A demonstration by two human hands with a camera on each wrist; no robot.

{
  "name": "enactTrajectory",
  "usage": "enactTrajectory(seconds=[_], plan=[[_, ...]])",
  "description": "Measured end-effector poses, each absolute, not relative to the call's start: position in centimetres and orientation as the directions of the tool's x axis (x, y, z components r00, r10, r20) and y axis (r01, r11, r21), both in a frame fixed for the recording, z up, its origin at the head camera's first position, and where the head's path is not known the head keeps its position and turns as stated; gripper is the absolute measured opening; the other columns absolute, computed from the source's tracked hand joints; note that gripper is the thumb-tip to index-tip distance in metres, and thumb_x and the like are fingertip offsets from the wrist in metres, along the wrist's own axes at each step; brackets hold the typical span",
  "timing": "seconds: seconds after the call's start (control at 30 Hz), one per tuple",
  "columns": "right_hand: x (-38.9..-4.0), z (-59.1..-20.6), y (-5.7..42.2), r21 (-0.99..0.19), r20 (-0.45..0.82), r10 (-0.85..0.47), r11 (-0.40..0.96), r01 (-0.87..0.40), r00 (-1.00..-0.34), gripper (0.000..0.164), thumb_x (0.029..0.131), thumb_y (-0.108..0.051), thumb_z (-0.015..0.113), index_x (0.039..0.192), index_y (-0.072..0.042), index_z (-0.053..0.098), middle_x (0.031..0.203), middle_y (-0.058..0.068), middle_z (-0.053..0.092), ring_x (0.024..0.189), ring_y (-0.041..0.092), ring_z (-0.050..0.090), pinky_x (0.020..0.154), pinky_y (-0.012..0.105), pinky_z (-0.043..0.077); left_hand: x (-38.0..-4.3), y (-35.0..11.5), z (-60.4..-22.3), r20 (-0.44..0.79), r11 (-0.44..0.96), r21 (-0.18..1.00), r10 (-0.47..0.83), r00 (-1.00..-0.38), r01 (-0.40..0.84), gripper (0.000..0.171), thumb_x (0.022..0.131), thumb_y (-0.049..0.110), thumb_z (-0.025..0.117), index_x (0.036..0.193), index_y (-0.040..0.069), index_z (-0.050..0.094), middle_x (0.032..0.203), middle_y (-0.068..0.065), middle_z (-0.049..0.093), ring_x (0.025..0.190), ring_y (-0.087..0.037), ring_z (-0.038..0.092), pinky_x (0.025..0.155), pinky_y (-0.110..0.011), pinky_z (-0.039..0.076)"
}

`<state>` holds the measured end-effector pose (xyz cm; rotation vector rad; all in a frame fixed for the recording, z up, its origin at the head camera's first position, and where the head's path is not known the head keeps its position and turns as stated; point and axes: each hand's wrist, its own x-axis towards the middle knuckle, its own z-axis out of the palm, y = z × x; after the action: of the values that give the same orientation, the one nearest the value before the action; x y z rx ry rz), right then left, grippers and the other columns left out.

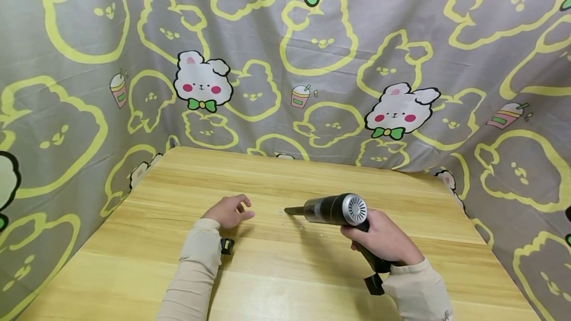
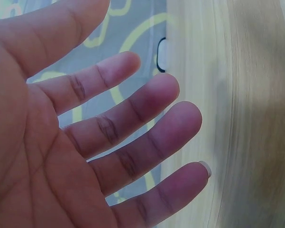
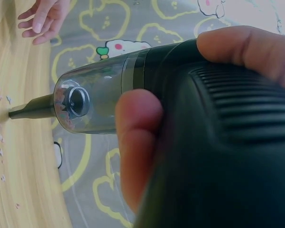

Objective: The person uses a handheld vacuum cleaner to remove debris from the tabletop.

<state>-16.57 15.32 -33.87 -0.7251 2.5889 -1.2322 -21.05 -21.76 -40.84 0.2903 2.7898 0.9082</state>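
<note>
My right hand point(image 1: 383, 237) grips the black handle of a handheld vacuum cleaner point(image 1: 332, 209), fingers wrapped round it. Its narrow nozzle point(image 3: 33, 108) points left and down, the tip at the tabletop among small paper scraps point(image 3: 1, 137). Through the clear dust cup point(image 3: 92, 102) some pinkish bits show near its front end. My left hand point(image 1: 229, 211) is left of the nozzle, over the table and holding nothing. In the left wrist view its palm point(image 2: 42, 142) shows, with the fingers loosely spread and slightly bent.
The wooden table point(image 1: 267, 271) reaches back to a grey curtain point(image 1: 258, 33) with yellow outlines and cartoon rabbits, which also hangs along both sides. A black strap device point(image 1: 227, 246) sits at the left wrist, another dark piece point(image 1: 374, 284) at the right wrist.
</note>
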Motion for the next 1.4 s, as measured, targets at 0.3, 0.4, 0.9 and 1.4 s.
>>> enactTrajectory(seconds=[0.3,0.4,0.9,1.4], plan=[[-16.5,-33.8,15.2,-0.777,0.047,-0.499,0.526,-0.346,-0.866,0.027,0.09,-0.021,0.065,0.112,-0.006,0.06,0.07,0.005,0.065,0.056,0.018,0.062,0.054,0.034,0.053,-21.0,-21.5,-40.7,-0.117,0.79,0.598,0.252,-0.96,0.134,0.028,0.094,0.026,0.061,0.113,0.006,0.056,0.1,-0.013,0.063,0.083,-0.022,0.059,0.077,-0.045,0.05],[-16.5,-33.8,15.1,-0.781,0.047,-0.495,0.524,-0.341,-0.868,0.03,0.089,-0.023,0.066,0.113,-0.005,0.06,0.072,0.005,0.065,0.056,0.018,0.063,0.054,0.034,0.054,-20.9,-21.2,-40.6,-0.115,0.788,0.601,0.255,-0.96,0.137,0.027,0.093,0.026,0.062,0.111,0.007,0.057,0.099,-0.013,0.064,0.083,-0.022,0.059,0.076,-0.044,0.05],[-16.4,-33.9,14.7,-0.777,0.051,-0.486,0.53,-0.34,-0.873,0.03,0.088,-0.026,0.067,0.109,-0.004,0.062,0.068,0.008,0.065,0.055,0.018,0.062,0.053,0.034,0.053,-20.9,-20.0,-40.7,-0.119,0.795,0.585,0.28,-0.952,0.161,0.023,0.092,0.025,0.063,0.107,0.009,0.057,0.096,-0.011,0.065,0.086,-0.024,0.06,0.078,-0.045,0.05],[-16.4,-33.9,14.7,-0.785,0.057,-0.502,0.511,-0.349,-0.863,0.033,0.088,-0.025,0.068,0.112,-0.004,0.062,0.068,0.005,0.064,0.055,0.017,0.062,0.054,0.033,0.053,-20.9,-19.5,-40.9,-0.119,0.794,0.581,0.302,-0.946,0.18,0.025,0.092,0.026,0.064,0.108,0.007,0.058,0.095,-0.012,0.065,0.083,-0.022,0.06,0.076,-0.043,0.051]])
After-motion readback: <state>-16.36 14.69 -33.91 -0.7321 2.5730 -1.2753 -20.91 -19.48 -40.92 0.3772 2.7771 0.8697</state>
